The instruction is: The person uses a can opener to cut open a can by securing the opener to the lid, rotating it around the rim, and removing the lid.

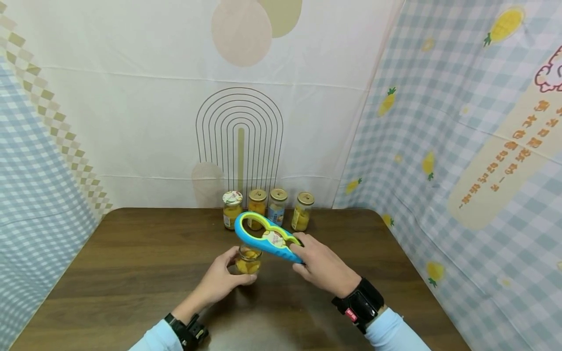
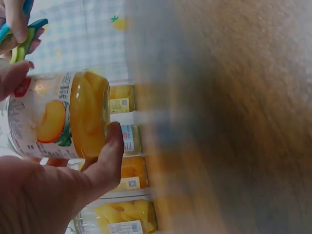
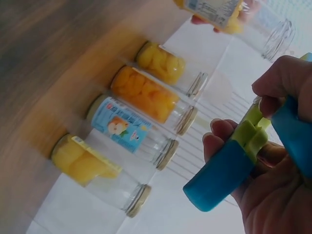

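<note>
My left hand [image 1: 221, 278] grips a glass jar [image 1: 248, 265] of yellow fruit pieces, fingers and thumb around its sides. A peach is printed on the jar's label in the left wrist view. At its mouth, the bare glass rim [image 3: 280, 40] shows in the right wrist view. My right hand [image 1: 322, 263] holds a blue and green jar opener [image 1: 256, 239] by its handle end, tilted above and to the right of the jar. A pale printed lid [image 1: 274, 238] appears within the opener's smaller loop; whether it is clamped there I cannot tell.
Along the back edge of the brown table [image 1: 131, 273] stand several closed fruit jars: one with a patterned white lid [image 1: 232, 209] and others with gold lids, such as the rightmost jar [image 1: 302, 212]. Behind them hangs a white printed cloth [image 1: 145, 126]; checked cloth [image 1: 421, 141] flanks the table.
</note>
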`<state>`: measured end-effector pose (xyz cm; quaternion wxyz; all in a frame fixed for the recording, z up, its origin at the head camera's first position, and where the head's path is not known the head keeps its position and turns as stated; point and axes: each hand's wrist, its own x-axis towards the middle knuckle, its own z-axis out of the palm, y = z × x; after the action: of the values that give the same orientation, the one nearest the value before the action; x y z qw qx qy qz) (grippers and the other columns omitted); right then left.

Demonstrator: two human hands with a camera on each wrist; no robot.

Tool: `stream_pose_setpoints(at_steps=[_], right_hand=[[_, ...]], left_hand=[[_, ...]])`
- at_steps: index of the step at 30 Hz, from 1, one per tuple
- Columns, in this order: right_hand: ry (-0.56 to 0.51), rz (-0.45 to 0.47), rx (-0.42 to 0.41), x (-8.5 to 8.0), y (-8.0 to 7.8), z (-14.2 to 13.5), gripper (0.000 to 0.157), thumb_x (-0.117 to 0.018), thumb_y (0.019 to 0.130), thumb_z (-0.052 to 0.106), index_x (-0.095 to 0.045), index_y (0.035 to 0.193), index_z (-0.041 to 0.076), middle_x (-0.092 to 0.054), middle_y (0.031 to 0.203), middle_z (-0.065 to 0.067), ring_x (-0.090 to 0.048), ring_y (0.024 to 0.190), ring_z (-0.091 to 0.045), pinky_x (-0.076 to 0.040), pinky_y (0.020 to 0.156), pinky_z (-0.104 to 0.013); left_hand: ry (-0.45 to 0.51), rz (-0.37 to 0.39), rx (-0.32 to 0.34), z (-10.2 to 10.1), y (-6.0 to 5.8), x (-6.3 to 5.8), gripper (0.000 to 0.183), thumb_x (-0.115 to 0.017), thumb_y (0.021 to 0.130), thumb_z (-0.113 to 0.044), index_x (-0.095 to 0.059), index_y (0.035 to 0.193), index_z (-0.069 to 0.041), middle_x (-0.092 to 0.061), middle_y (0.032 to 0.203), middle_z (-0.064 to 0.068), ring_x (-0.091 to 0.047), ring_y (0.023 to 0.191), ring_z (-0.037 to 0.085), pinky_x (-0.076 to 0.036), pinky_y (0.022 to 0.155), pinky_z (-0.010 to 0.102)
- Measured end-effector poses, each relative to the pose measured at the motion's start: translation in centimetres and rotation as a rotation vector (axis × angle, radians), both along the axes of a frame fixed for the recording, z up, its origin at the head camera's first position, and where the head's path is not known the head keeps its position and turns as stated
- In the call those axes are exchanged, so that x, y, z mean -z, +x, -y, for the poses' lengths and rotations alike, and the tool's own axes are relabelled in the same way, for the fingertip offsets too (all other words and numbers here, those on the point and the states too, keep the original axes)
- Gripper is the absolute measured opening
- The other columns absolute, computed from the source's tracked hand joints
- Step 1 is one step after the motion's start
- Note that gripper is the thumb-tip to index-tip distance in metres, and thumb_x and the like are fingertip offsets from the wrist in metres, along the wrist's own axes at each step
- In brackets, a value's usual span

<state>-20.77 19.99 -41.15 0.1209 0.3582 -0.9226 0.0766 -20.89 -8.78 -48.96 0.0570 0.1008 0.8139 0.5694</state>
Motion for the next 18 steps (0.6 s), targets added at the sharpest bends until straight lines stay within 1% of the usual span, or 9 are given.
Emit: stream_pose_setpoints(at_steps=[1, 5, 7, 9, 12, 18], right_hand=[[-0.003, 0.004, 0.008, 0.1, -0.1, -0.1, 0.023, -0.074, 0.1, 0.019, -0.052, 0.093, 0.021, -0.063, 0.131, -0.006, -0.053, 0.102, -0.014, -0.044, 0.081, -0.029], [-0.007, 0.03, 0.044, 0.5, -0.3, -0.7, 0.021, -0.073, 0.101, 0.02, -0.053, 0.094, 0.021, -0.061, 0.126, -0.005, -0.051, 0.1, -0.014, -0.043, 0.081, -0.03], [-0.016, 0.045, 0.06, 0.8, -0.3, -1.0, 0.021, -0.072, 0.101, 0.02, -0.053, 0.094, 0.022, -0.061, 0.127, -0.005, -0.051, 0.101, -0.014, -0.043, 0.081, -0.032], [-0.018, 0.051, 0.073, 0.9, -0.4, -1.3, 0.019, -0.072, 0.101, 0.02, -0.054, 0.094, 0.022, -0.062, 0.129, -0.006, -0.053, 0.102, -0.015, -0.044, 0.081, -0.032], [-0.02, 0.053, 0.086, 1.2, -0.5, -1.8, 0.019, -0.073, 0.1, 0.02, -0.055, 0.096, 0.021, -0.063, 0.132, -0.009, -0.055, 0.104, -0.016, -0.043, 0.081, -0.033], [-0.022, 0.054, 0.106, 1.9, -0.7, -2.1, 0.018, -0.074, 0.1, 0.021, -0.056, 0.097, 0.02, -0.063, 0.131, -0.009, -0.052, 0.1, -0.015, -0.041, 0.08, -0.032]], left_hand=[[-0.001, -0.002, -0.021, 0.1, 0.1, 0.0, 0.054, -0.092, 0.085, -0.029, -0.066, 0.132, -0.022, -0.074, 0.124, 0.0, -0.064, 0.125, 0.024, -0.053, 0.105, 0.048], [0.013, -0.006, -0.091, 0.6, 0.3, -0.1, 0.059, -0.092, 0.085, -0.031, -0.065, 0.136, -0.021, -0.074, 0.126, 0.003, -0.065, 0.127, 0.026, -0.053, 0.106, 0.049], [0.007, -0.006, -0.126, 1.0, 0.5, -0.3, 0.06, -0.091, 0.085, -0.032, -0.064, 0.138, -0.021, -0.073, 0.127, 0.004, -0.065, 0.127, 0.026, -0.054, 0.105, 0.05], [0.001, -0.008, -0.147, 1.3, 0.4, -0.4, 0.058, -0.091, 0.087, -0.032, -0.064, 0.137, -0.021, -0.072, 0.128, 0.005, -0.065, 0.126, 0.025, -0.054, 0.105, 0.05], [-0.009, -0.014, -0.165, 1.8, 0.1, -0.4, 0.058, -0.09, 0.088, -0.033, -0.063, 0.138, -0.021, -0.071, 0.129, 0.006, -0.065, 0.125, 0.025, -0.056, 0.103, 0.047], [-0.005, -0.013, -0.184, 2.6, -0.2, -0.3, 0.061, -0.09, 0.087, -0.038, -0.062, 0.139, -0.02, -0.072, 0.129, 0.008, -0.068, 0.118, 0.023, -0.057, 0.096, 0.036]])
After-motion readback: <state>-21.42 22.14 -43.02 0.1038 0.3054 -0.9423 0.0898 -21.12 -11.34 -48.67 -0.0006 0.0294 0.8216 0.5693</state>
